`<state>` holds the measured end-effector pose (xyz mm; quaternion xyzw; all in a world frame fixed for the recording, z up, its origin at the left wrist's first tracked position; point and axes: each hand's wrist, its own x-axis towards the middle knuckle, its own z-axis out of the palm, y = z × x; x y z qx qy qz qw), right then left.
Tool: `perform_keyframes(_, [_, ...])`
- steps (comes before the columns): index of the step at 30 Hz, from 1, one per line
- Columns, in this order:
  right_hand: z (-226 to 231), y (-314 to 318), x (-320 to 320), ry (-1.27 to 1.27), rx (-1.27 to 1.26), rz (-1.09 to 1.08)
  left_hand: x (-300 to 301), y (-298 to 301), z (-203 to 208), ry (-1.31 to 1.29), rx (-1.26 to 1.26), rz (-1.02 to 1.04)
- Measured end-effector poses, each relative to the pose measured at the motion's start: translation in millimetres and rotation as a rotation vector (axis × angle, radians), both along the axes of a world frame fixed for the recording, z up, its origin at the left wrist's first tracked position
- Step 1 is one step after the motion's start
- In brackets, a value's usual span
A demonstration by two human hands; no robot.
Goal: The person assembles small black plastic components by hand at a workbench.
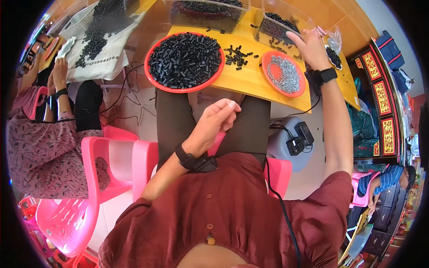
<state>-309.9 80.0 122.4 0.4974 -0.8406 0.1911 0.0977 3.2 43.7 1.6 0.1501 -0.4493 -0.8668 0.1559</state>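
Left hand point(217, 118): hanging on the near side of the black-part tray point(185, 90), curling fingers in, pressing thumb to index tip, pointing up and right; leaving any pinched piece too hidden to tell.
Black tubes point(185, 60): lying heaped inside the tray, crossing long axes, pointing every way.
Silver pieces point(287, 75): lying on a red plate point(267, 56) right of the tray, pointing mixed ways.
Loose tubes point(238, 55): lying on the yellow table point(233, 83) just right of the tray, turning long axes several ways.
Right hand point(311, 47): reaching beyond and right of the tray, overlapping a clear bin point(267, 38) in view, holding thumb apart from fingers; leaving their grip impossible to tell.
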Motion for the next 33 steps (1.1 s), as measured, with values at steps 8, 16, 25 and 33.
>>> perform_keyframes(8, [-80,-36,35,-0.181,0.233,0.146,1,-3,-2,0.006,0.039,0.008])
perform_keyframes(16, [-121,-53,40,-0.091,0.268,0.126,1,-8,1,-0.019,0.060,0.041])
perform_keyframes(25, [-90,3,129,-0.202,-0.143,0.401,-3,-16,-14,-0.081,0.226,0.182])
perform_keyframes(33, [-80,40,168,-0.240,-0.144,0.546,-2,-20,-35,0.021,0.428,0.073])
